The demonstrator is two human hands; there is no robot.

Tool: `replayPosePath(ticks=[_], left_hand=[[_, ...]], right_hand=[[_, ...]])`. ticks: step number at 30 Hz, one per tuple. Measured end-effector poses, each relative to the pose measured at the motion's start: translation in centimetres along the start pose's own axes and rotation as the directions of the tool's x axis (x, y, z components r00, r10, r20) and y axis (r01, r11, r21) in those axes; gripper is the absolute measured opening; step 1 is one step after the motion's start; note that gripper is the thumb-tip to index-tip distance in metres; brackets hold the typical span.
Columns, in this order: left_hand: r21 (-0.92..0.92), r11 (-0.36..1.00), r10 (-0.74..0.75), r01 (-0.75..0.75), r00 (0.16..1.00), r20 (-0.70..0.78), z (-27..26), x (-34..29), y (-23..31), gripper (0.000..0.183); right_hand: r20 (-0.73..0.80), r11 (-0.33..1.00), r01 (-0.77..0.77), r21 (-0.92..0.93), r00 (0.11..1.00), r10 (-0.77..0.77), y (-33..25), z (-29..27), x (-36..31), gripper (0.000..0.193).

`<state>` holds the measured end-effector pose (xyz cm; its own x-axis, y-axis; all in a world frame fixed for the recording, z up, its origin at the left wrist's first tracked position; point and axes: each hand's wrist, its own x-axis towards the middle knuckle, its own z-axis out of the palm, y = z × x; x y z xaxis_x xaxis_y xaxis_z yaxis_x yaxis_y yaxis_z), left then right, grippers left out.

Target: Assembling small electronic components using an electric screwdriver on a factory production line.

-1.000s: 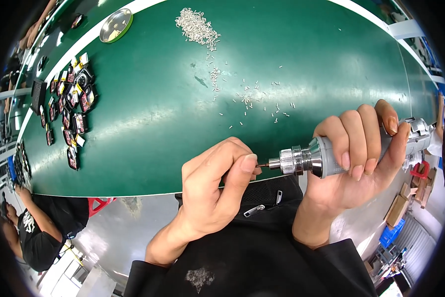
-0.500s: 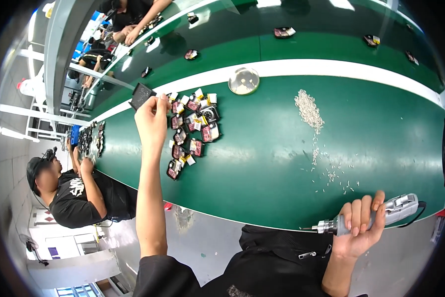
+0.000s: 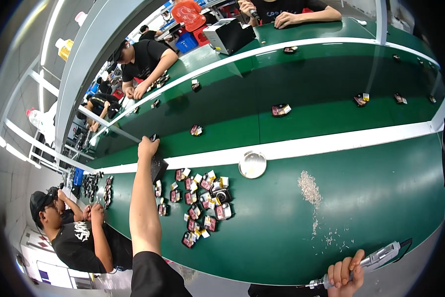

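Observation:
My left arm is stretched out to the far left, over the white rail. My left hand [image 3: 147, 148] is closed at its fingertips on a small black device [image 3: 154, 137], mostly hidden by the fingers. Beneath the wrist stands a black box [image 3: 158, 169]. My right hand [image 3: 346, 273] grips a grey electric screwdriver [image 3: 378, 256] at the near edge of the green table; its bit points left and a cable trails from its back end. Between the hands, nearer the left, lies a group of small black-cased assemblies [image 3: 194, 212] with red parts and white-and-yellow tabs.
Loose small screws or pins [image 3: 309, 189] lie heaped and scattered on the table's right half. A round shallow dish [image 3: 252, 164] sits by the white rail [image 3: 302, 146]. Beyond it, a green belt [image 3: 321, 111] carries spaced assemblies. Co-workers sit at left and across.
My left hand has moved from beside the black box out over the rail to the belt. The view has tilted up, showing more of the far side. My right hand still holds the screwdriver.

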<state>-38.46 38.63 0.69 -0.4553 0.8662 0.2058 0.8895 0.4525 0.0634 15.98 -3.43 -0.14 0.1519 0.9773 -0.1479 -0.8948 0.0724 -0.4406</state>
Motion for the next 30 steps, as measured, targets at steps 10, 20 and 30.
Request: replayPosePath(ticks=[10, 20, 30], left_hand=[[-0.005, 0.99, 0.137, -0.138, 0.985, -0.105, 1.7, 1.6, -0.6, 0.036], [-0.378, 0.468, 0.819, -0.799, 0.553, -0.155, -7.1, -22.0, 12.5, 0.048], [-0.525, 0.016, 0.984, -0.851, 0.107, -0.143, -8.8, -44.4, 15.3, 0.045]], right_hand=[[-0.027, 1.0, 0.026, 0.006, 0.999, -0.026, -0.2, 0.6, 0.0, 0.022], [0.047, 0.992, 0.111, -0.067, 0.993, -0.108, -0.2, -1.2, -0.6, 0.02], [0.174, 0.999, -0.044, -0.006, 0.984, 0.044, 0.1, -1.9, 0.8, 0.012]])
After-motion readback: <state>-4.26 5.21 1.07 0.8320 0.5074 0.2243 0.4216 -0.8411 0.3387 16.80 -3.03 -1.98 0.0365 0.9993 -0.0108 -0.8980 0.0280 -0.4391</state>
